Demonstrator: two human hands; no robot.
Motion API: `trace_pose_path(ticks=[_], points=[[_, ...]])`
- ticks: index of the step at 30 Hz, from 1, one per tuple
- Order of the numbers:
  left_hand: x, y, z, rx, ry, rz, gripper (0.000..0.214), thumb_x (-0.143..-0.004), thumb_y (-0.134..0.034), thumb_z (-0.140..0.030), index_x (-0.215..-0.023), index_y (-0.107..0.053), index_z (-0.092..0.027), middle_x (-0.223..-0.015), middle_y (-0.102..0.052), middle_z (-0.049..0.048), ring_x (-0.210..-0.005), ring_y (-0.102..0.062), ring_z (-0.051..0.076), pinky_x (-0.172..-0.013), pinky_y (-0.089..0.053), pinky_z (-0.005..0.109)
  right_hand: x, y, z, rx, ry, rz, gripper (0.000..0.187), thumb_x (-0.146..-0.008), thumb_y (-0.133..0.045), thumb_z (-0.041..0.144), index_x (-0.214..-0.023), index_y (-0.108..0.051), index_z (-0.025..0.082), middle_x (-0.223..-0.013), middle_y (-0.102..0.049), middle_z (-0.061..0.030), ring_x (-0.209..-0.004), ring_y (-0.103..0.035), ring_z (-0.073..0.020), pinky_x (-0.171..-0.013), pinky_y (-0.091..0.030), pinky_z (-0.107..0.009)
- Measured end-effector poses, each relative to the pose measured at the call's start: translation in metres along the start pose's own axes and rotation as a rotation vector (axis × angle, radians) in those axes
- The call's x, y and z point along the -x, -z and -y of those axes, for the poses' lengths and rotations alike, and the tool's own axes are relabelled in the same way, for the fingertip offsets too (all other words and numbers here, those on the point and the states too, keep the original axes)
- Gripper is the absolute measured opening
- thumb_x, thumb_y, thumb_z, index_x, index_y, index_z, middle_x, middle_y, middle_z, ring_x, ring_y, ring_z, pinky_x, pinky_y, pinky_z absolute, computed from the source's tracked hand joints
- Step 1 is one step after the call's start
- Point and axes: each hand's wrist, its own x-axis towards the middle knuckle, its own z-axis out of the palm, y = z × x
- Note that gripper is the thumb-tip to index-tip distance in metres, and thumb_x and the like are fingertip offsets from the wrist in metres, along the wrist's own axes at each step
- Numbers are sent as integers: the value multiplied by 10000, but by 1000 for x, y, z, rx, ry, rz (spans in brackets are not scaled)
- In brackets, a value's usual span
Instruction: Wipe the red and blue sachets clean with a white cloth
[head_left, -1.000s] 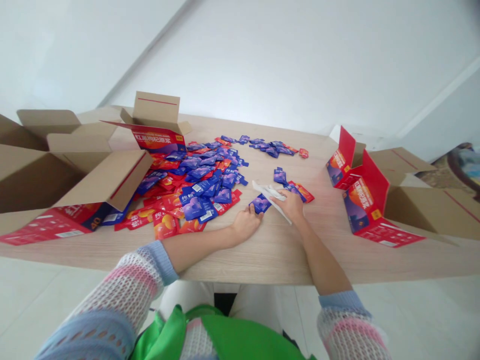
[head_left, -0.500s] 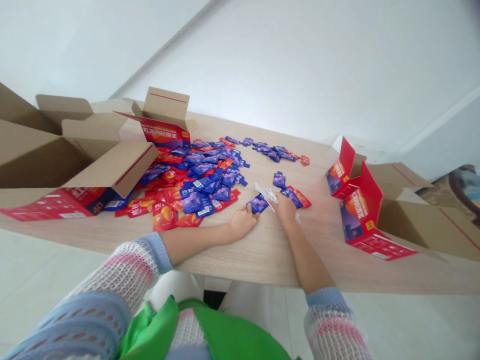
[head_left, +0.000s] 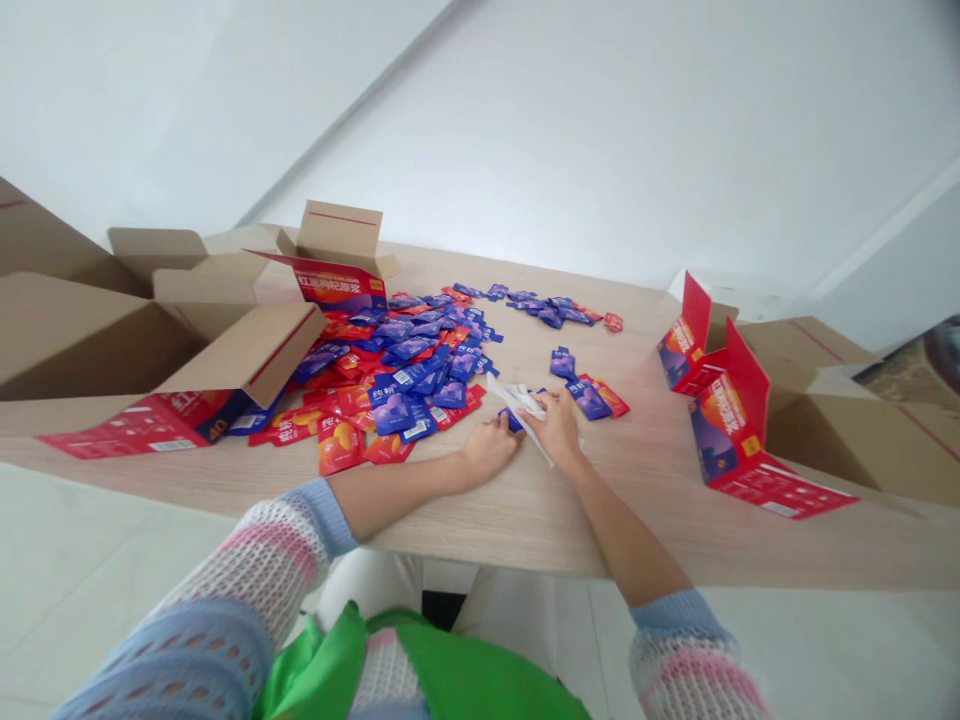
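Observation:
My left hand (head_left: 489, 450), fingers curled, pins the near edge of a purple-blue sachet (head_left: 513, 419) against the tabletop. Over that sachet lies a crumpled white tissue (head_left: 517, 399), pinched in my right hand (head_left: 558, 425) and covering most of the sachet. To the left is a heap of red and purple-blue sachets, with a purple-blue sachet (head_left: 391, 413) and a red sachet (head_left: 340, 444) at its near side. Just right of my right hand are another purple-blue sachet (head_left: 589, 398) and a red one (head_left: 613, 399) partly under it.
Open printed cartons stand on the wooden table (head_left: 465, 510): a large one (head_left: 255, 350) at left, a smaller one (head_left: 337, 285) behind it, and two at right, one nearer (head_left: 727, 430) and one farther (head_left: 681, 350). A loose row of sachets (head_left: 551, 308) lies near the wall.
My right hand has moved the tissue left across the sachet, which is now mostly hidden. My left hand stays on the sachet's edge. The whole view has shifted slightly.

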Motion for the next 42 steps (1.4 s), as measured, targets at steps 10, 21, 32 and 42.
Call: trace_pose_path(ticks=[10, 21, 32, 42], points=[[-1, -2, 0, 15, 14, -8, 405, -875, -398, -41, -1263, -503, -97, -1178, -568, 255, -1064, -596, 285, -729, -531, 391, -17, -12, -21, 128, -77, 75, 424, -806, -577, 521, -1062, -581, 183, -1058, -605, -93, -975, -574, -229, -804, -445, -316], [-1, 0, 2, 74, 35, 29, 386, -908, -362, -84, -1253, -528, -134, -1205, -540, 266, -1040, -594, 292, -713, -519, 389, -27, 8, -51, 226, -342, -23, 442, -776, -627, 469, -1106, -567, 181, -1045, -659, -106, -934, -608, -254, -744, -426, -318], [-1, -2, 4, 71, 8, 45, 389, -907, -366, -69, -1267, -508, -107, -1139, -584, 237, -985, -621, 262, -719, -524, 379, -5, 25, 9, 18, -71, -315, 306, -825, -566, 485, -888, -572, 185, -895, -625, -74, -855, -565, -224, -785, -420, -317], [-1, -5, 1, 73, 10, -23, 316, -908, -386, -84, -1160, -576, -87, -1188, -552, 268, -962, -626, 279, -685, -527, 393, -6, 37, 8, 7, 44, -192, 435, -877, -515, 447, -1224, -607, 201, -966, -599, -90, -890, -561, -232, -805, -435, -334]])
